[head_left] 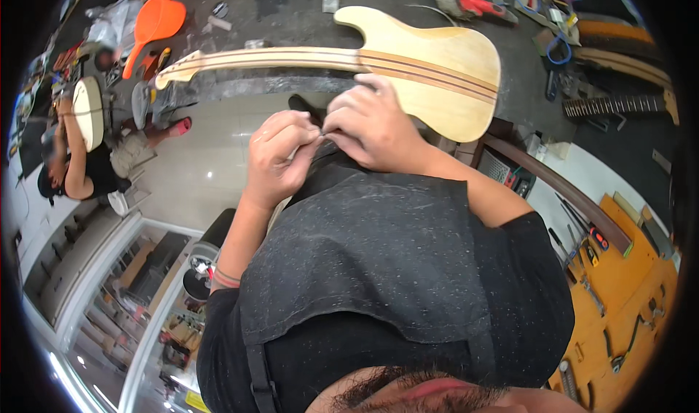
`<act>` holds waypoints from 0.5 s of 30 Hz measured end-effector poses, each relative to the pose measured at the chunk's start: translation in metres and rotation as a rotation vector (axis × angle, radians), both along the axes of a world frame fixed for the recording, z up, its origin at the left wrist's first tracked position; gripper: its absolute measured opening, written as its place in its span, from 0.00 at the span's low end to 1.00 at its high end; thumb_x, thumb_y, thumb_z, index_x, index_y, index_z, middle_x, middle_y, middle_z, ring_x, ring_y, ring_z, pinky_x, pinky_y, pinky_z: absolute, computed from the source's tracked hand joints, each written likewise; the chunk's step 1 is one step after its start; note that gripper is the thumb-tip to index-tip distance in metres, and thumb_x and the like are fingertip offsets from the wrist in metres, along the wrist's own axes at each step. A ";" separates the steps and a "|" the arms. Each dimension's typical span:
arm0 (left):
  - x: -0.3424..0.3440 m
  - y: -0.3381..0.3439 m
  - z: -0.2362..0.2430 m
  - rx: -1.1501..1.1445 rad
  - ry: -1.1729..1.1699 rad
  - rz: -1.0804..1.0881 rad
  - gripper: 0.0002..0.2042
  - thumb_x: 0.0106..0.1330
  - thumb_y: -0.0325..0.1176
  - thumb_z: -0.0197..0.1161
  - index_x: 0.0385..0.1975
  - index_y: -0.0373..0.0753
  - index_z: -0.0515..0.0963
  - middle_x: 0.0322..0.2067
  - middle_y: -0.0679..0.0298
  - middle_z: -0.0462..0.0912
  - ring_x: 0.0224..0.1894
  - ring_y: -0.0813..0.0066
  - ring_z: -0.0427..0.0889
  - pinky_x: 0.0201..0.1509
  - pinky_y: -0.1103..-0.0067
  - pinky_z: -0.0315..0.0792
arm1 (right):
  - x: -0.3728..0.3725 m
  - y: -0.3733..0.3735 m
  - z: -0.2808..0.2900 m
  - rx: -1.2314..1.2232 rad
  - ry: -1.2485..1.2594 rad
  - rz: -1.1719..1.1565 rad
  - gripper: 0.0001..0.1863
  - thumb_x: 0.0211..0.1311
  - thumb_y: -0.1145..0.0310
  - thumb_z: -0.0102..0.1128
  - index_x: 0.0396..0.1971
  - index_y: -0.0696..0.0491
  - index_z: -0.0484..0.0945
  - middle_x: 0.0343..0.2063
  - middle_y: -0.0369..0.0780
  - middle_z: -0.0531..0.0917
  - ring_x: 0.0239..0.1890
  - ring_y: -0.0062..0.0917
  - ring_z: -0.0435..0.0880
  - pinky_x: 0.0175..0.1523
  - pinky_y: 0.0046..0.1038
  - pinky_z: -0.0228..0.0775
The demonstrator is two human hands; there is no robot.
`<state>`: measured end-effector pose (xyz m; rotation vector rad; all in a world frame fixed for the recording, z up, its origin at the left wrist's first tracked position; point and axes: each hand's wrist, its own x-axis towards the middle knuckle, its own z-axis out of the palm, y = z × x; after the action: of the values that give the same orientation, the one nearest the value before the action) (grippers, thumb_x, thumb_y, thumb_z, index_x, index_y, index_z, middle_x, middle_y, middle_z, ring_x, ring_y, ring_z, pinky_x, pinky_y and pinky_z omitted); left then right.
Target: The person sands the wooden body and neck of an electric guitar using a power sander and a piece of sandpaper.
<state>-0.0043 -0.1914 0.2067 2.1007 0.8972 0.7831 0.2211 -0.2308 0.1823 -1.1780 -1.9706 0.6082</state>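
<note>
In front of the dark apron (364, 245), my left hand (280, 151) and my right hand (375, 125) meet fingertip to fingertip. Both are closed in a pinch; something small and dark may be between them, too little of it showing to name. Just beyond my hands, an unfinished electric guitar (429, 67) of pale wood with darker stripes lies on the workbench (284, 20). Its body is to the right, its neck stretches left along the bench edge. The back of my right hand is close to the body's near edge; I cannot tell whether they touch.
An orange dustpan (156, 23) and a red-handled brush (477, 4) rest on the bench. At far left another person (87, 158) handles a pale guitar body (89, 114). A fretted neck (615, 107) lies right; tools hang on an orange board (619, 311).
</note>
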 end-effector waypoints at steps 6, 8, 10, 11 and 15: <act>0.000 -0.008 0.011 -0.044 -0.005 0.085 0.07 0.61 0.18 0.75 0.33 0.34 0.83 0.33 0.56 0.89 0.40 0.57 0.90 0.49 0.66 0.83 | -0.010 0.004 -0.005 0.037 0.148 -0.029 0.10 0.60 0.69 0.75 0.37 0.45 0.82 0.37 0.29 0.84 0.47 0.25 0.85 0.72 0.46 0.61; -0.001 -0.011 0.013 -0.020 0.005 0.101 0.07 0.61 0.19 0.75 0.33 0.34 0.83 0.33 0.56 0.89 0.40 0.57 0.90 0.49 0.66 0.83 | -0.011 0.002 -0.005 -0.014 0.161 -0.001 0.10 0.61 0.69 0.77 0.38 0.46 0.82 0.39 0.30 0.85 0.49 0.25 0.85 0.74 0.46 0.60; -0.004 -0.013 0.013 -0.029 -0.001 0.103 0.05 0.65 0.18 0.72 0.36 0.33 0.83 0.37 0.55 0.88 0.44 0.58 0.89 0.53 0.67 0.81 | -0.010 0.000 0.000 -0.051 0.181 -0.019 0.10 0.61 0.69 0.76 0.38 0.46 0.82 0.39 0.30 0.85 0.49 0.26 0.85 0.74 0.46 0.60; -0.005 -0.013 0.013 -0.033 -0.004 0.104 0.05 0.66 0.18 0.71 0.37 0.32 0.82 0.38 0.55 0.88 0.46 0.58 0.88 0.55 0.67 0.80 | -0.010 0.000 0.001 -0.090 0.201 -0.032 0.10 0.62 0.68 0.76 0.38 0.47 0.82 0.39 0.31 0.85 0.50 0.26 0.84 0.74 0.45 0.60; -0.003 -0.014 0.011 -0.043 -0.017 0.109 0.05 0.66 0.16 0.70 0.38 0.32 0.82 0.39 0.55 0.88 0.46 0.59 0.88 0.56 0.68 0.79 | -0.004 0.000 -0.004 -0.099 0.171 -0.014 0.09 0.62 0.68 0.75 0.38 0.47 0.82 0.39 0.32 0.84 0.50 0.28 0.84 0.75 0.45 0.59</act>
<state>-0.0072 -0.2055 0.2178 2.0185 1.0170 0.8290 0.2166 -0.2311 0.1778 -1.1588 -1.8047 0.7809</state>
